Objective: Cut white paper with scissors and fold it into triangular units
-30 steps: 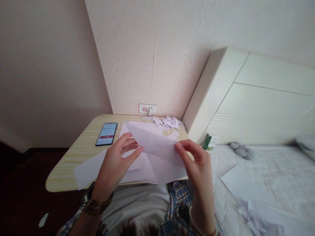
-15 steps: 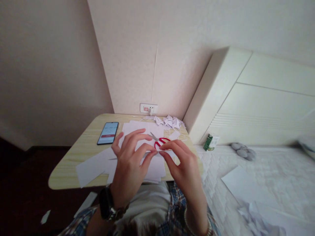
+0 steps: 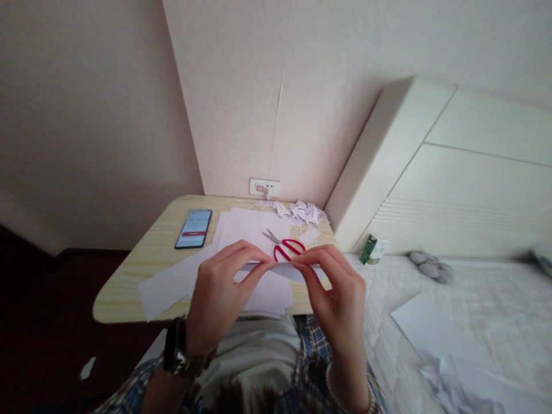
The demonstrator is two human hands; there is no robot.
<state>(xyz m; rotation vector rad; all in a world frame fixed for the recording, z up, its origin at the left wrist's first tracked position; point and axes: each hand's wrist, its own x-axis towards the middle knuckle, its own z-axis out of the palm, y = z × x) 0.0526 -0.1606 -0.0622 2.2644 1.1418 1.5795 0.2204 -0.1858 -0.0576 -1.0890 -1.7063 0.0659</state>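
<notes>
Between my hands, above the table, a strip of white paper [image 3: 283,264] is stretched out. My left hand [image 3: 228,287] pinches its left part between thumb and index finger. At the other side, my right hand [image 3: 332,282] pinches the paper in the same way. Much of the strip is hidden behind my fingers. Just beyond it lies a pair of scissors [image 3: 288,247] with red handles, its blades apart and pointing left. White paper sheets [image 3: 250,227] are stacked under the scissors and my hands.
A phone [image 3: 193,229] with its screen lit lies on the table [image 3: 116,293] at the left. Small folded paper pieces [image 3: 304,213] are heaped at the back right, near a wall socket [image 3: 264,187]. On the bed [image 3: 379,305] are a small green-white box [image 3: 374,249], a grey cushion-like object [image 3: 431,266] and loose paper [image 3: 425,322].
My hands have moved slightly apart, and more of the paper strip shows between them. The left hand's fingers have curled in from their spread. The view has shifted a little.
</notes>
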